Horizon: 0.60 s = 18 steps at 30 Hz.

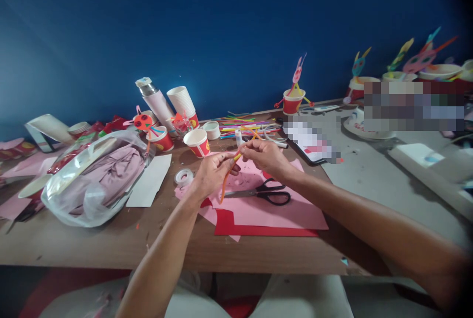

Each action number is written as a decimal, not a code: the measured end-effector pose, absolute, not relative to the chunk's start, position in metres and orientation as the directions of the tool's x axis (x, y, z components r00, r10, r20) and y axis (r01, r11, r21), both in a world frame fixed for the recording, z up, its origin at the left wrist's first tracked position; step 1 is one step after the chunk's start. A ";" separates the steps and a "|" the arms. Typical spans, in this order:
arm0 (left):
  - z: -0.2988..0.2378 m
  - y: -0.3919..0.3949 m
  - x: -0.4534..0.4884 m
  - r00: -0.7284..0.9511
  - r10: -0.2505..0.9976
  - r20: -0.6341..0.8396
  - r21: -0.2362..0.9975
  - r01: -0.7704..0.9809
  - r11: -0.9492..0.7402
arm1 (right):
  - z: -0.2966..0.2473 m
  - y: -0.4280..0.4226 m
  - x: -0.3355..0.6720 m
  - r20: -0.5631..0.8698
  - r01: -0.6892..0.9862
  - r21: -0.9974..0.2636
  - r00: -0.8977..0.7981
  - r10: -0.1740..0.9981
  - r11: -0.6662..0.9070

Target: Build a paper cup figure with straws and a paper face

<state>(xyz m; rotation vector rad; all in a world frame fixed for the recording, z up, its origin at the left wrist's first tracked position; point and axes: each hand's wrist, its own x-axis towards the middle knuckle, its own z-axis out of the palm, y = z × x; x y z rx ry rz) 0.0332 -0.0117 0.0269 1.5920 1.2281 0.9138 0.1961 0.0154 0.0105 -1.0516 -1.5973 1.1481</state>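
Note:
Over the paper, my left hand and my right hand meet with fingertips pinched together. Between them is an orange pipe cleaner, its lower end hanging below my left fingers. A short yellow stretch shows at the fingertips; whether it is a second pipe cleaner I cannot tell. Just below my hands, black-handled scissors lie on a pink paper sheet. A red paper piece sticks out from under its front edge. Left of my left hand is a tape roll. A small white bottle or stick stands behind my hands.
Behind lie several coloured pipe cleaners, a paper cup and a tilted cup stack. At left sits a plastic bag with cloth. A phone-like slab lies right. Cup figures stand along the blue wall.

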 end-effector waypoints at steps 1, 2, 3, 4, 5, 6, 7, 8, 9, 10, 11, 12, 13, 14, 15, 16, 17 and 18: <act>0.027 -0.012 0.033 0.229 0.973 0.024 0.943 0.317 -0.098 | 0.011 0.015 0.196 0.164 0.130 -0.971 -0.262 0.951 0.203; 0.026 -0.013 0.032 0.223 0.974 0.021 0.940 0.327 -0.095 | 0.011 0.016 0.196 0.153 0.118 -0.975 -0.270 0.951 0.190; 0.026 -0.013 0.031 0.218 0.976 0.020 0.936 0.338 -0.095 | 0.012 0.016 0.196 0.143 0.105 -0.978 -0.281 0.949 0.178; 0.025 -0.014 0.030 0.213 0.977 0.021 0.932 0.350 -0.096 | 0.012 0.016 0.196 0.132 0.092 -0.982 -0.294 0.947 0.166; 0.024 -0.014 0.029 0.211 0.977 0.021 0.928 0.359 -0.098 | 0.012 0.016 0.196 0.122 0.083 -0.985 -0.307 0.944 0.154; 0.023 -0.014 0.029 0.214 0.977 0.021 0.926 0.364 -0.100 | 0.011 0.017 0.197 0.110 0.076 -0.987 -0.319 0.941 0.141; 0.022 -0.014 0.028 0.221 0.975 0.019 0.926 0.363 -0.100 | 0.011 0.017 0.197 0.098 0.069 -0.989 -0.333 0.938 0.128; 0.022 -0.014 0.027 0.230 0.973 0.015 0.930 0.354 -0.099 | 0.011 0.018 0.197 0.084 0.063 -0.992 -0.349 0.933 0.113; 0.021 -0.013 0.027 0.241 0.970 0.014 0.935 0.340 -0.097 | 0.011 0.019 0.198 0.068 0.060 -0.993 -0.369 0.927 0.097; 0.020 -0.013 0.026 0.250 0.968 0.014 0.942 0.320 -0.097 | 0.011 0.020 0.199 0.053 0.060 -0.995 -0.391 0.919 0.083; 0.020 -0.012 0.025 0.259 0.966 0.012 0.950 0.299 -0.092 | 0.011 0.021 0.200 0.041 0.065 -0.995 -0.412 0.910 0.074; 0.020 -0.011 0.024 0.266 0.964 0.007 0.957 0.278 -0.084 | 0.011 0.022 0.200 0.031 0.071 -0.995 -0.430 0.902 0.068; 0.020 -0.011 0.023 0.271 0.963 0.000 0.963 0.261 -0.073 | 0.011 0.023 0.201 0.025 0.076 -0.995 -0.442 0.897 0.065; 0.020 -0.011 0.022 0.274 0.962 -0.008 0.967 0.246 -0.061 | 0.011 0.024 0.201 0.020 0.077 -0.995 -0.449 0.893 0.061; 0.020 -0.010 0.022 0.275 0.961 -0.019 0.971 0.236 -0.048 | 0.011 0.024 0.201 0.016 0.071 -0.996 -0.454 0.891 0.054; 0.020 -0.010 0.022 0.273 0.961 -0.031 0.973 0.228 -0.034 | 0.011 0.024 0.201 0.012 0.063 -0.997 -0.454 0.891 0.046; 0.021 -0.010 0.022 0.269 0.962 -0.042 0.975 0.221 -0.020 | 0.010 0.024 0.201 0.009 0.057 -0.998 -0.453 0.892 0.039; 0.021 -0.010 0.022 0.262 0.964 -0.051 0.976 0.216 -0.007 | 0.010 0.024 0.201 0.009 0.055 -0.998 -0.447 0.895 0.037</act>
